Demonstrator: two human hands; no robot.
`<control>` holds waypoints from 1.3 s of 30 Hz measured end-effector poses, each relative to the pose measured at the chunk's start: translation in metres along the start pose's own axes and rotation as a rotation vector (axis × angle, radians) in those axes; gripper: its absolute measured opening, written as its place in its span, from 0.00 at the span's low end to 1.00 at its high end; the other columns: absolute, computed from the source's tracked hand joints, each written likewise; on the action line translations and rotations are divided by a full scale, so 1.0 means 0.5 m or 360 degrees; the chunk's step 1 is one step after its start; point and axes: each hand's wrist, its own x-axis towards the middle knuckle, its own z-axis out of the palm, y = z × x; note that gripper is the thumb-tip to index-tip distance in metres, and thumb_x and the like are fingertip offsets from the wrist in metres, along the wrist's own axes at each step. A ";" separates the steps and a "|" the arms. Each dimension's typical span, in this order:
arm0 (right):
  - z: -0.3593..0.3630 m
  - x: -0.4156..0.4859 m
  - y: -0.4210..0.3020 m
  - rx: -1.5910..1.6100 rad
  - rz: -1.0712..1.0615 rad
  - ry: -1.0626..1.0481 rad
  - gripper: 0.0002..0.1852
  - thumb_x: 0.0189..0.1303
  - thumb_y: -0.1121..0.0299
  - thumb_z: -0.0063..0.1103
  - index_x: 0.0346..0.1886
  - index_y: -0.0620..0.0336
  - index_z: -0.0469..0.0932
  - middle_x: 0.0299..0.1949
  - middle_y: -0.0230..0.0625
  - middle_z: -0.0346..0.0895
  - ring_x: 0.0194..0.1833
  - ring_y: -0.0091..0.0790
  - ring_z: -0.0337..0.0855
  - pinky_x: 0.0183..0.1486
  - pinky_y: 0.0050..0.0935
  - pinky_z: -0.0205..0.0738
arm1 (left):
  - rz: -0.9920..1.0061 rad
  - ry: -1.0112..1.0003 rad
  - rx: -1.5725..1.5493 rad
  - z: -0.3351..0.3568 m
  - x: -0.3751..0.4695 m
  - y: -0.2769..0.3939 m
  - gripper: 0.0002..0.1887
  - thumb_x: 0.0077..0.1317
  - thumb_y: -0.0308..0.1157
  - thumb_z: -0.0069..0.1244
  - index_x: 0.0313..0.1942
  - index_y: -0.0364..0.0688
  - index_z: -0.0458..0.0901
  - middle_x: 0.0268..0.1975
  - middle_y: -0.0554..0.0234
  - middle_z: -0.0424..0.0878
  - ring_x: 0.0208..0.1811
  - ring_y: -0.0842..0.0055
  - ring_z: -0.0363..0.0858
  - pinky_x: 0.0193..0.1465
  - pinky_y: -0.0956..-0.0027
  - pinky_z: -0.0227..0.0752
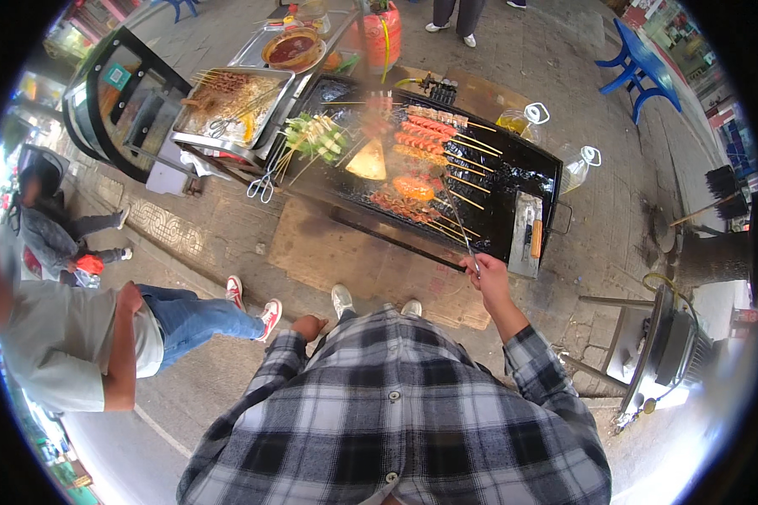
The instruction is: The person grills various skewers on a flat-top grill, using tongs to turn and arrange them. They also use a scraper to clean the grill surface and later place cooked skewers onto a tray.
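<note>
My right hand [487, 276] grips a thin metal utensil [458, 218] at the near edge of a black griddle [518, 170]. Its far end reaches the skewered food; its tip is unclear. My left hand [309, 326] hangs by my side, fingers curled, with nothing visible in it. On the griddle lie red sausage skewers [423, 134], an orange-coated piece [414, 188], meat skewers [401, 208], a golden wedge of flat food [367, 161] and leafy green skewers [316, 136]. A metal scraper with a wooden handle [536, 238] rests at the right end.
Left of the griddle, a metal tray [227, 136] holds skewers and scissors; a bowl of red sauce [290, 49] stands behind. Plastic jugs [575, 170] stand beyond the right edge. A person in jeans [196, 315] is at the left. A blue table [647, 63] stands far right.
</note>
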 end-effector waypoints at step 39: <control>-0.017 0.017 0.104 -0.0265 -0.0075 0.0158 0.10 0.61 0.66 0.53 0.31 0.60 0.82 0.20 0.27 0.75 0.23 0.19 0.73 0.24 0.23 0.66 | -0.0108 0.0164 0.0137 -0.023 0.023 0.078 0.30 0.60 0.58 0.42 0.31 0.36 0.83 0.36 0.41 0.82 0.39 0.51 0.81 0.44 0.51 0.72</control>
